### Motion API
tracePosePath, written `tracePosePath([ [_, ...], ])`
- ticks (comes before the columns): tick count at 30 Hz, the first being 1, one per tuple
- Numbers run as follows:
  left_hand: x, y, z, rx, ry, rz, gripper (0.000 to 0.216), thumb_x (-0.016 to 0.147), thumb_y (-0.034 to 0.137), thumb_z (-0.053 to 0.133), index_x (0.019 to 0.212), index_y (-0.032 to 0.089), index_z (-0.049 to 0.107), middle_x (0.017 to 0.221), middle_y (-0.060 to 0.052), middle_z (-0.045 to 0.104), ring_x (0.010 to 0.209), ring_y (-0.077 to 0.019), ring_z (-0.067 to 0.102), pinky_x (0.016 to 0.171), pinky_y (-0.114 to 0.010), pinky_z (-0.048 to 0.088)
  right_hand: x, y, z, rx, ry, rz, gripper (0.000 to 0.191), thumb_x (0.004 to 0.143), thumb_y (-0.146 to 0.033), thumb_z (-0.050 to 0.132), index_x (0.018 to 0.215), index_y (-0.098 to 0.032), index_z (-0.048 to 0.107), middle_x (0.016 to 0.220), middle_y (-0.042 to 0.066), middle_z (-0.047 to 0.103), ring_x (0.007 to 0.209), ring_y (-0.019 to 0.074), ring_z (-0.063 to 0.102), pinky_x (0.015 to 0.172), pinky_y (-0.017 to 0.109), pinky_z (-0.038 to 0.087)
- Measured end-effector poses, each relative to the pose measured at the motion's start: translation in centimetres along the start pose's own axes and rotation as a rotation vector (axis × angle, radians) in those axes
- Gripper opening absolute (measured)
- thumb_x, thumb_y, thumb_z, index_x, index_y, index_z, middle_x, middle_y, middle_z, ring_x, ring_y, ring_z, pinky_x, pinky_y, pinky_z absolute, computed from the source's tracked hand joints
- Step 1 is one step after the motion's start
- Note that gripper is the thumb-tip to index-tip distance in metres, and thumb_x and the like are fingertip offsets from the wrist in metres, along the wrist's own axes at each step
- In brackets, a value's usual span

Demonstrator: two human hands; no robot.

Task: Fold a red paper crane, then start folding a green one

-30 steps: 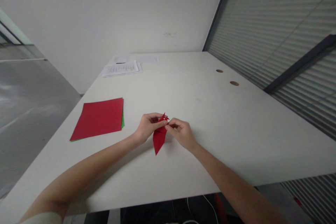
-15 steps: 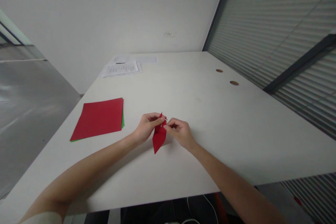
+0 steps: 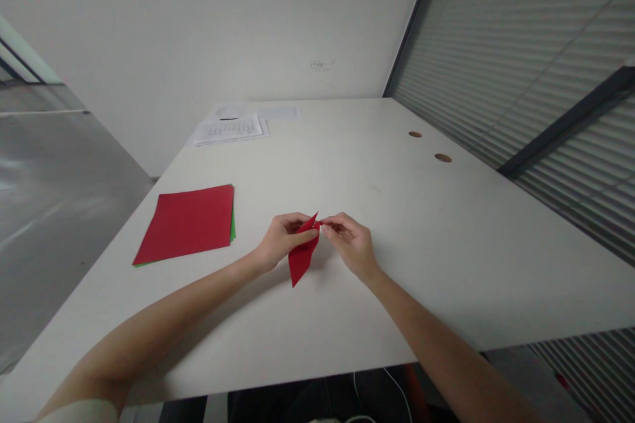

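Observation:
A small folded piece of red paper (image 3: 302,260) is held just above the table, pointed at its lower end and with another tip sticking up at the top. My left hand (image 3: 282,240) pinches its upper part between thumb and fingers. From the other side, my right hand (image 3: 351,243) pinches a small red end at the paper's upper right. The thumbs hide part of the folds. Left of my hands lies a stack of square red paper (image 3: 191,223), with green edges showing beneath the top sheet.
The white table (image 3: 377,317) runs back to a wall. Printed sheets (image 3: 231,130) with a dark pen-like item lie at the far left. Two round holes (image 3: 443,158) are cut near the right edge, beside window blinds (image 3: 536,59). White cables hang below the front edge.
My right hand has shifted right and a little up, with its pinch now at the paper's upper right end. The folded paper has turned, its upper tip leaning right.

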State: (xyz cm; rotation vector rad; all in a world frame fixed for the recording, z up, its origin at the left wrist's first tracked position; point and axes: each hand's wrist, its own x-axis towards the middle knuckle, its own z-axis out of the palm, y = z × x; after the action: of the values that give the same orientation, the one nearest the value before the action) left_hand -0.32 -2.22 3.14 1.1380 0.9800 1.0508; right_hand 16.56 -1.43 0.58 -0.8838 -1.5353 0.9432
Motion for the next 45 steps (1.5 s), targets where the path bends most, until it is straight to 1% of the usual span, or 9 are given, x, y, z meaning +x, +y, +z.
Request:
tracePosePath([
  [3, -0.1, -0.1, 0.0, 0.103, -0.012, 0.053, 0.026, 0.069, 0.037, 0.076, 0.076, 0.013, 0.067, 0.065, -0.001, 0.063, 0.056, -0.0099, 0.054, 0.053, -0.021, 0.040, 0.0, 0.1, 0.0, -0.015, -0.017, -0.029, 0.012, 0.083, -0.034, 0.064, 0.081, -0.022, 0.066, 0.077, 0.003, 0.061, 0.072, 0.0162, 0.057, 0.065, 0.030, 0.048],
  [8, -0.2, 0.1, -0.1, 0.398, 0.022, 0.301, 0.020, 0.077, 0.033, 0.068, 0.070, 0.014, 0.065, 0.066, -0.001, 0.061, 0.061, -0.0106, 0.053, 0.058, -0.022, 0.041, -0.1, -0.6, -0.1, -0.116, -0.034, -0.119, 0.013, 0.085, -0.027, 0.060, 0.075, -0.021, 0.062, 0.070, 0.001, 0.056, 0.067, 0.0147, 0.052, 0.063, 0.029, 0.043],
  [11, -0.2, 0.2, -0.2, 0.499, 0.037, 0.369, 0.018, 0.079, 0.029, 0.065, 0.068, 0.015, 0.065, 0.066, -0.002, 0.061, 0.063, -0.0113, 0.054, 0.061, -0.023, 0.042, -0.1, -1.0, -0.2, -0.149, -0.036, -0.135, 0.015, 0.085, -0.026, 0.059, 0.071, -0.021, 0.060, 0.066, 0.000, 0.053, 0.064, 0.0138, 0.050, 0.062, 0.029, 0.042],
  [16, -0.2, -0.1, -0.3, 0.398, -0.053, 0.262, 0.016, 0.075, 0.030, 0.070, 0.076, 0.014, 0.069, 0.073, -0.005, 0.068, 0.068, -0.0147, 0.061, 0.066, -0.025, 0.047, -0.1, -1.1, -0.4, -0.112, -0.056, -0.124, 0.013, 0.084, -0.025, 0.059, 0.071, -0.021, 0.059, 0.069, 0.000, 0.055, 0.065, 0.0144, 0.052, 0.062, 0.029, 0.043],
  [21, -0.3, -0.3, -0.2, 0.368, -0.027, 0.229, 0.017, 0.073, 0.030, 0.072, 0.078, 0.014, 0.070, 0.075, -0.005, 0.070, 0.069, -0.0154, 0.063, 0.066, -0.026, 0.049, 0.1, -1.1, -0.5, -0.087, -0.100, -0.142, 0.004, 0.082, -0.024, 0.062, 0.083, -0.022, 0.066, 0.075, 0.002, 0.059, 0.069, 0.0152, 0.054, 0.063, 0.031, 0.045],
  [31, -0.1, -1.0, -0.1, 0.306, -0.006, 0.210, 0.021, 0.070, 0.027, 0.075, 0.085, 0.014, 0.068, 0.069, -0.002, 0.066, 0.062, -0.0110, 0.058, 0.061, -0.022, 0.044, 0.5, -1.7, -0.9, -0.157, -0.104, -0.085, 0.015, 0.085, -0.030, 0.061, 0.073, -0.021, 0.064, 0.071, 0.001, 0.058, 0.068, 0.0155, 0.052, 0.063, 0.030, 0.041],
  [36, 0.0, -1.1, -0.3, 0.276, -0.089, 0.181, 0.032, 0.068, 0.025, 0.076, 0.097, 0.015, 0.067, 0.090, -0.007, 0.071, 0.079, -0.0162, 0.064, 0.073, -0.028, 0.049, 0.8, -1.0, -1.4, -0.130, -0.046, -0.067, 0.015, 0.088, -0.033, 0.057, 0.078, -0.021, 0.063, 0.077, 0.002, 0.059, 0.073, 0.0156, 0.054, 0.067, 0.030, 0.043],
  [40, 0.2, -1.4, -0.5, 0.285, -0.063, 0.138, 0.023, 0.069, 0.028, 0.074, 0.087, 0.014, 0.069, 0.081, -0.005, 0.071, 0.072, -0.0158, 0.063, 0.069, -0.027, 0.048, 1.0, -0.2, -1.5, -0.088, -0.062, 0.000, 0.018, 0.085, -0.038, 0.060, 0.083, -0.021, 0.064, 0.084, 0.003, 0.061, 0.078, 0.0164, 0.057, 0.068, 0.029, 0.046],
  [45, 0.2, -1.1, -0.4, 0.289, -0.045, 0.113, 0.019, 0.067, 0.029, 0.075, 0.077, 0.014, 0.068, 0.071, -0.002, 0.068, 0.063, -0.0134, 0.059, 0.061, -0.024, 0.044, 1.0, -0.6, -1.4, -0.082, -0.080, -0.055, 0.017, 0.084, -0.034, 0.062, 0.072, -0.022, 0.063, 0.076, 0.002, 0.058, 0.074, 0.0163, 0.055, 0.066, 0.030, 0.045],
])
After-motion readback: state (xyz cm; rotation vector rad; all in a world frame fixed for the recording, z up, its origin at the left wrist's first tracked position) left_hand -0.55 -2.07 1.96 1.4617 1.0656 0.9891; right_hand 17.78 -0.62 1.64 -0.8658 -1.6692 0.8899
